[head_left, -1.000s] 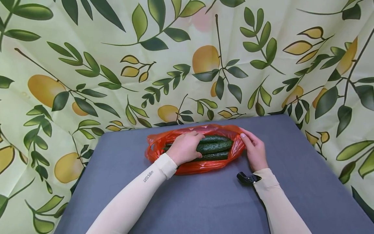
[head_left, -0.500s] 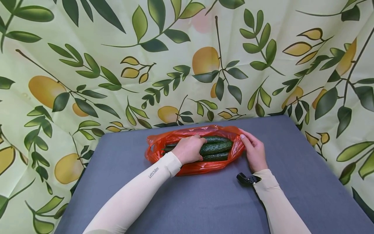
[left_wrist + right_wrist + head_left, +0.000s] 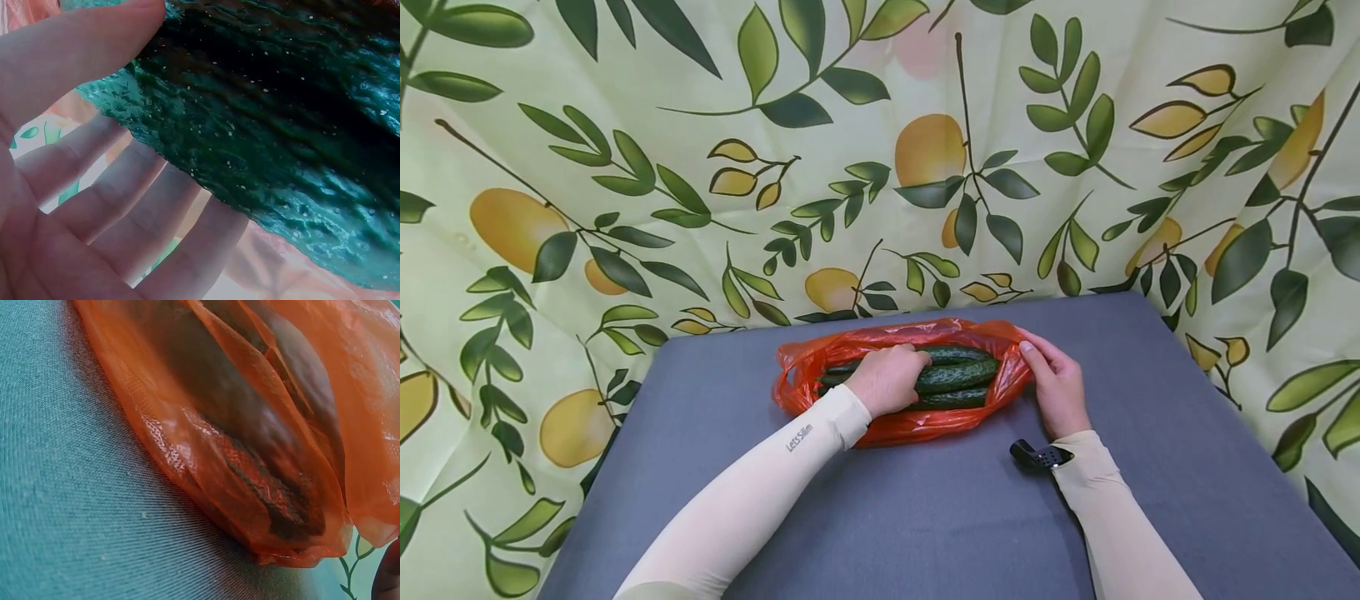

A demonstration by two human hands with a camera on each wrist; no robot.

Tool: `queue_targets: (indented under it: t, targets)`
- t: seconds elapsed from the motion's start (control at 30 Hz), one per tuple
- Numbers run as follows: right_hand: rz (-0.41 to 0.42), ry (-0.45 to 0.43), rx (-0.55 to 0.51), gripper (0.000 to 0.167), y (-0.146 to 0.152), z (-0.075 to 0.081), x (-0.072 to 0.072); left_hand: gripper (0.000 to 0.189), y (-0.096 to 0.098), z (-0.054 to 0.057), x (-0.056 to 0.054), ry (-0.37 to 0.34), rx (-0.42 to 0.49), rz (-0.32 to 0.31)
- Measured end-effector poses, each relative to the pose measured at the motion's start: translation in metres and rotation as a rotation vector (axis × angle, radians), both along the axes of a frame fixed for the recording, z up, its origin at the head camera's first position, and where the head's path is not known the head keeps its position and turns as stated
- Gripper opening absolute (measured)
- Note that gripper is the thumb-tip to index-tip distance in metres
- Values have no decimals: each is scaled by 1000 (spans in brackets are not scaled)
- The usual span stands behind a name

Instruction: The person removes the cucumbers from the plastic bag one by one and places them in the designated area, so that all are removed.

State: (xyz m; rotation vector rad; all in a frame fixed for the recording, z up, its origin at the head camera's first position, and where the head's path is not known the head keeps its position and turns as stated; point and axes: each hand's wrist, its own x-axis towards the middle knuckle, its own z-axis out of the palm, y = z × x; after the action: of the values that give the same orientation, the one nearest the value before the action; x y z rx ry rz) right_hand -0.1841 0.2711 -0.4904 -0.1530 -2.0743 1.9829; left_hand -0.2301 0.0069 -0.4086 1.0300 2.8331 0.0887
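Cucumbers (image 3: pixel 958 377) partly hidden | left hand (image 3: pixel 889 379) grips one | right hand (image 3: pixel 1060 390) pinches red bag (image 3: pixel 917 428)

My left hand (image 3: pixel 889 380) gripped one of the long, bumpy, dark-green cucumbers (image 3: pixel 958 377) that lay side by side in an open bag of thin red plastic (image 3: pixel 917 429). My right hand (image 3: pixel 1058 390) pinched the bag's right end. Beneath was a grey-blue, cloth-covered worktop (image 3: pixel 940 525); behind it hung pale fabric (image 3: pixel 857 137) printed with leaves and orange fruit. My sleeves (image 3: pixel 741 496) were cream.
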Motion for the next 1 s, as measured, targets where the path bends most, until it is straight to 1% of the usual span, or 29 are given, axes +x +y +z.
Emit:
queue_targets:
  t: [0.1, 0.37, 0.63, 0.8, 1.0]
  targets:
    - [3, -2, 2, 51, 0, 0, 0, 47, 0, 1, 0, -11, 5, 2]
    - [-2, 17, 1, 48, 0, 0, -1, 38, 0, 2, 1, 2, 15, -19]
    - [0, 13, -5, 49, 0, 0, -2, 35, -4, 7, 6, -22, 7, 0]
    - [-5, -6, -1, 49, 0, 0, -1, 40, -9, 17, 9, -13, 15, 10]
    - [-5, -3, -15, 49, 1, 0, -2, 44, -15, 37, 16, -2, 52, 10]
